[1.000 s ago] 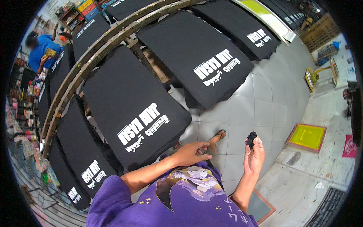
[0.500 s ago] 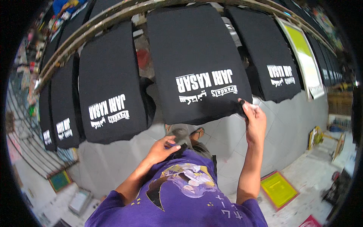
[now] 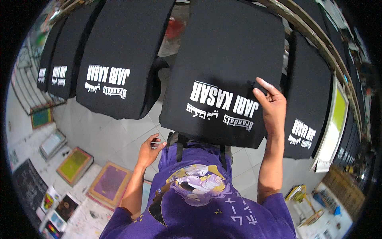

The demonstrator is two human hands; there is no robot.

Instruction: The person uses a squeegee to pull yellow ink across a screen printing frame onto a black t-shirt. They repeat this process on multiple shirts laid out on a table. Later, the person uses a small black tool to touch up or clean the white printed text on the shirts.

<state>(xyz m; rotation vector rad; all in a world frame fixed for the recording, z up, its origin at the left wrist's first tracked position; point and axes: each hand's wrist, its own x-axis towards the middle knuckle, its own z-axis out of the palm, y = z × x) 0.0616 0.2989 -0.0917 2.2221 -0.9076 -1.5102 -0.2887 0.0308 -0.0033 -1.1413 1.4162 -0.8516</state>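
- Far left, upper frame: two narrow black panels (image 3: 67, 38) with white lettering stand side by side; their lower edges end above the tiled floor (image 3: 131, 131).
- Lower left: a yellow-green framed screen (image 3: 75, 166) and a purple framed screen (image 3: 110, 184) lie along a pale surface, with floor visible between them and the panel edges.
- Upper left of centre: a wide black panel (image 3: 115, 36) carries white lettering near its lower edge. Its right edge hangs in a loose fold; a gap, widest at the bottom, separates it from the central panel.
- Below this gap: the left hand (image 3: 150, 150) is apart from both panels, fingers loosely spread and holding nothing visible. Floor shows on its left; the purple shirt (image 3: 191, 187) is just beside it on the right.
- Centre: the central black panel (image 3: 227, 44), with white lettering across its lower half, extends down to near the wearer's waist.
- Right of centre: the right hand (image 3: 272, 105) is over the right end of this lettering, index finger and thumb apart at the tips. Dark material blends there; grip and cloth contact cannot be determined.
- Right: a narrow gap precedes the right black panel (image 3: 308, 75); a white-framed screen (image 3: 334, 123) adjoins its outer edge.
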